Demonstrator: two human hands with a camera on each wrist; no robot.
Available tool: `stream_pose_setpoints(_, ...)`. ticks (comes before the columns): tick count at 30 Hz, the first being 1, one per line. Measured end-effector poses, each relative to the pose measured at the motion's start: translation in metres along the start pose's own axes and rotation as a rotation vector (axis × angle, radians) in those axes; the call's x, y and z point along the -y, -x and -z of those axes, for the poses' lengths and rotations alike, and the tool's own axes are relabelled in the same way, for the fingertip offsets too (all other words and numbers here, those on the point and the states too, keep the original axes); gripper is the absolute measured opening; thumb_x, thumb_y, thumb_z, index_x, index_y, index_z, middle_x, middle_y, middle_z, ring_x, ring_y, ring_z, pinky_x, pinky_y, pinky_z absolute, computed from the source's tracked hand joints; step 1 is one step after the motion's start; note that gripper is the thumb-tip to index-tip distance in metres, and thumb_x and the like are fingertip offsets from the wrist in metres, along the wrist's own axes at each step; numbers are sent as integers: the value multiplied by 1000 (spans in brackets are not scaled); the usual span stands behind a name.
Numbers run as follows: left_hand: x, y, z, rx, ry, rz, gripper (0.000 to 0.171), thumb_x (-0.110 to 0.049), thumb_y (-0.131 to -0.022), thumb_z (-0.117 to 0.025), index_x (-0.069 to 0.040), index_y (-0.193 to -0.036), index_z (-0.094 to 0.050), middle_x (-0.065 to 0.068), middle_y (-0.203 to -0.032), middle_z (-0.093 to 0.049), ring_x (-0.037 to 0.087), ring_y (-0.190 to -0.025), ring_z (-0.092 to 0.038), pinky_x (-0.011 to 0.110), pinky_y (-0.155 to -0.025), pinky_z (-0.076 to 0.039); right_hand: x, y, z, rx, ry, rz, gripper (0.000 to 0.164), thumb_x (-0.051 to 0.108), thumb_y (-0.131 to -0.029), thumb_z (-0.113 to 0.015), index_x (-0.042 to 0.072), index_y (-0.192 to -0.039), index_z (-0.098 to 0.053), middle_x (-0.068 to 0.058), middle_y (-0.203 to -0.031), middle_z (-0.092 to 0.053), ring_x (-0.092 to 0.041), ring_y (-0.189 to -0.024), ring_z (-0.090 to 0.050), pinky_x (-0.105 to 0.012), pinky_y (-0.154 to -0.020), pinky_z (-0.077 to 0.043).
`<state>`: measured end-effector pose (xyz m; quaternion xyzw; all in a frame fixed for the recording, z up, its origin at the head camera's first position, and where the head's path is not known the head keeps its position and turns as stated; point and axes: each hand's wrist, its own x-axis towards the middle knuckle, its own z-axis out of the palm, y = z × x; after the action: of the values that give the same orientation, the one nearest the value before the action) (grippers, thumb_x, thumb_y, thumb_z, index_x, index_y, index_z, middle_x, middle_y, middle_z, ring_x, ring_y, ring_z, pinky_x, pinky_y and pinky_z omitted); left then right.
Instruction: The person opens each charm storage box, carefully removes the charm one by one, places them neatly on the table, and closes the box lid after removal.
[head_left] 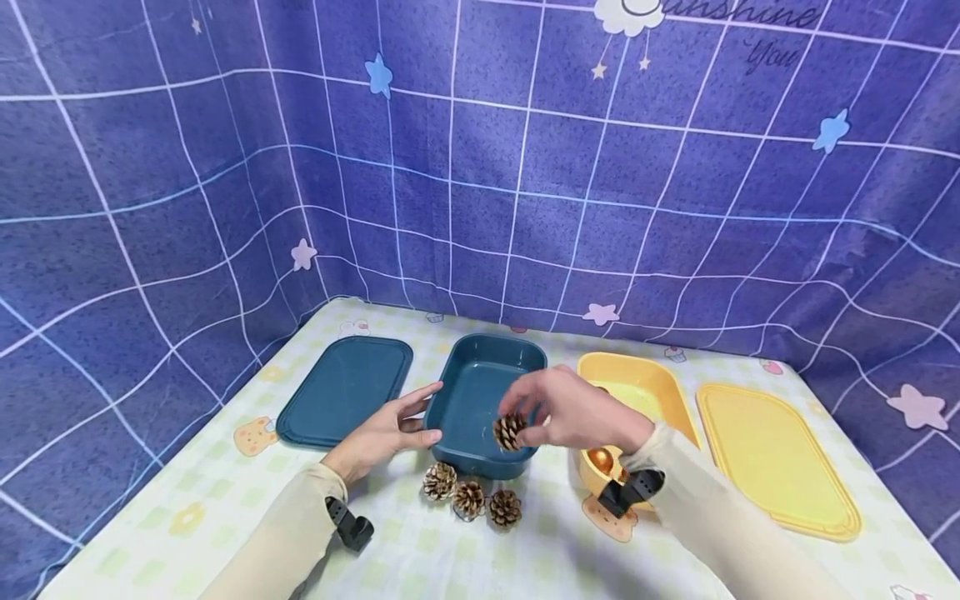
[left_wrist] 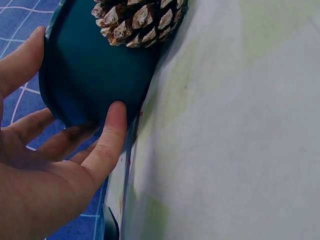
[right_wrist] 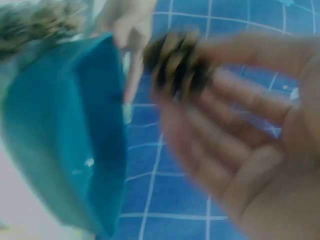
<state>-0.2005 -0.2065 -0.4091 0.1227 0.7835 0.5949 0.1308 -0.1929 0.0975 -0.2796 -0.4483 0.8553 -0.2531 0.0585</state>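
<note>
Well, only the head view shows me a gold ball inside the yellow box, right of centre; it also takes in three loose pine cones on the table, where the left wrist view catches just one, at its top edge. The held cone sits at the fingertips of my right hand, above the blue box, lower centre of the head frame. I pinch it between thumb and curled fingers. The fingers of my left hand are spread apart, touching that box's left side.
</note>
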Motion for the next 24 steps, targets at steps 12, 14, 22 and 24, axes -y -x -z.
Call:
stream_pose_setpoints(12,1,1,-1,-7,-11,7,80,-29,-92,-73,-32,-159,-29,19,-167,-20,48,-148,-32,53,-116,-41,-26,43,-38,86,-66,94,33,3,-78,-77,10,-110,-73,-1,-107,-74,2,-85,-66,-16,-75,-58)
stream_pose_setpoints(14,1,1,-1,-9,-7,6,80,-28,-92,-73,-31,-159,-29,19,-167,-20,48,-148,-33,53,-116,-41,-28,47,-42,82,-35,78,33,4,-77,-77,10,-110,-73,-1,-106,-75,3,-84,-65,-15,-74,-58)
stream_pose_setpoints(22,0,0,-1,-12,-11,3,83,-30,-91,-74,-29,-160,-27,19,-167,-22,48,-147,-34,53,-117,-41,-32,57,-61,9,82,63,29,4,-76,-77,9,-104,-75,0,-102,-77,-1,-84,-66,-14,-71,-56)
stream_pose_setpoints(24,1,0,-1,-13,-12,3,82,-29,-91,-74,-30,-159,-28,19,-167,-21,48,-147,-34,53,-117,-41,-34,59,-68,-24,119,77,28,4,-75,-77,9,-102,-75,1,-102,-77,-4,-88,-68,-14,-72,-56)
